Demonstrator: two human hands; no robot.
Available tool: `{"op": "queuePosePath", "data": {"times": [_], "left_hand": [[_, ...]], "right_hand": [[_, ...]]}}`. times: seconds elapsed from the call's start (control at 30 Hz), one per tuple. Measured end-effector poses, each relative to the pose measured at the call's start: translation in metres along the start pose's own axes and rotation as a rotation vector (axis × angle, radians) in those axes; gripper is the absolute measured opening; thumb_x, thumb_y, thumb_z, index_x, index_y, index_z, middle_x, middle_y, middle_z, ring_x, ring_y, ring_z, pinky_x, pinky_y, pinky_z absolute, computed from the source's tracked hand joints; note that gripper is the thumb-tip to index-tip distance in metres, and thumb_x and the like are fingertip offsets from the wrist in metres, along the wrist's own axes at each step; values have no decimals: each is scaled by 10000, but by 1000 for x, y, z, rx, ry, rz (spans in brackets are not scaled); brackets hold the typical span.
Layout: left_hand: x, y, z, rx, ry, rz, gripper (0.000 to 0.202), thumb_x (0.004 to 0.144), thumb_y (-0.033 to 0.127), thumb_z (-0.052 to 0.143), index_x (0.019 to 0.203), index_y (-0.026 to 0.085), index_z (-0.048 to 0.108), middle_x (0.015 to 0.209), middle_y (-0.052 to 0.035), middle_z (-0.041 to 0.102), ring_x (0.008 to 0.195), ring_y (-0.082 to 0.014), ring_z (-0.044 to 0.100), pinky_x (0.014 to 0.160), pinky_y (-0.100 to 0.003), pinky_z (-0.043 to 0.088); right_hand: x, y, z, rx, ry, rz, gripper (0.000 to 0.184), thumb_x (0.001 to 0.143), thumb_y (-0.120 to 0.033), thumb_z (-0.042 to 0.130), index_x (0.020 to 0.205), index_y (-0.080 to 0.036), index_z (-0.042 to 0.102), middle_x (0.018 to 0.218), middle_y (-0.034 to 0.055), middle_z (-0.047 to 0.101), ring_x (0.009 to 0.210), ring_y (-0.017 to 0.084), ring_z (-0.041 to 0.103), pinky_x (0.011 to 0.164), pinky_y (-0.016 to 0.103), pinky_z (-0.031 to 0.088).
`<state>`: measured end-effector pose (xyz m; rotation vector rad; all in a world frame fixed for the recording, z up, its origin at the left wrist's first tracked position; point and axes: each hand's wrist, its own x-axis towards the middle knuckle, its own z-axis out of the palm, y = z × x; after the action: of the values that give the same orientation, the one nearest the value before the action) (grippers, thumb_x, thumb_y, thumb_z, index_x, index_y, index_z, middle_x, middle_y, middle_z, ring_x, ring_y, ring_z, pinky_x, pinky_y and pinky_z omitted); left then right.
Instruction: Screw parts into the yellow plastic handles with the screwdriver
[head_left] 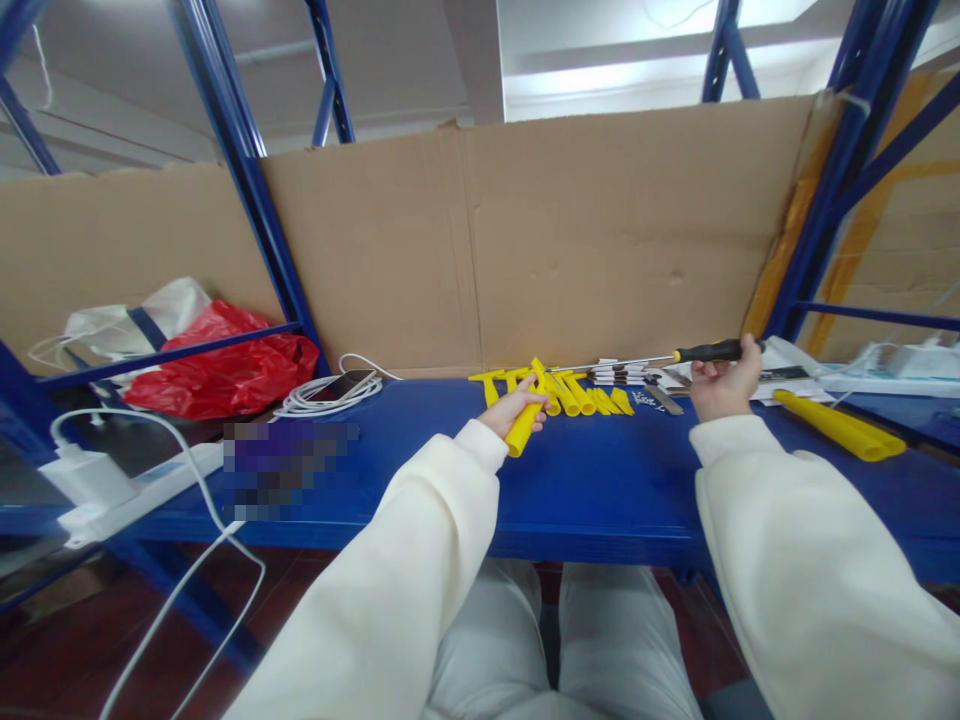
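Observation:
My left hand is closed round a yellow plastic handle piece that rests on the blue shelf. Just beyond it lies a row of several similar yellow pieces. My right hand grips the black handle of a screwdriver. Its metal shaft points left, above a small pile of white and dark parts. Both arms wear cream sleeves.
A long yellow tube lies at the right, near papers. A phone with coiled white cable, a red plastic bag and a white power strip sit at the left. Cardboard backs the shelf between blue rack posts.

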<state>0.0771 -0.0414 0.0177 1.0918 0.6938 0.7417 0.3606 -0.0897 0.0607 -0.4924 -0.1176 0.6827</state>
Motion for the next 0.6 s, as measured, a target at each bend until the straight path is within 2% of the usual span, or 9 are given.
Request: {"op": "queuePosePath", "data": {"times": [0.2,0.4,0.6], "left_hand": [[1,0,0,26,-6,-4,891,875,39,599,1646,341,269,765,58,531,456,-75,457,454,-155,343],[-1,-1,4,92,74,18,911,870,29,577,1666,328,249,743,62,528,448,-80,461,451,-164,348],[-6,2,7,118,161,83,943,856,25,559,1679,347,231,704,76,512,434,-81,468,441,-164,342]], "right_hand": [[-17,-2,5,7,15,-9,328,1113,-296,432,789,-243,426,596,-88,408,378,58,251,319,143,351],[-24,-3,9,-6,64,9,342,1123,-291,436,787,-228,426,584,-96,424,377,46,258,334,120,347],[-18,3,9,-108,0,5,349,1100,-303,509,772,-239,409,509,-111,319,373,73,297,364,156,405]]}}
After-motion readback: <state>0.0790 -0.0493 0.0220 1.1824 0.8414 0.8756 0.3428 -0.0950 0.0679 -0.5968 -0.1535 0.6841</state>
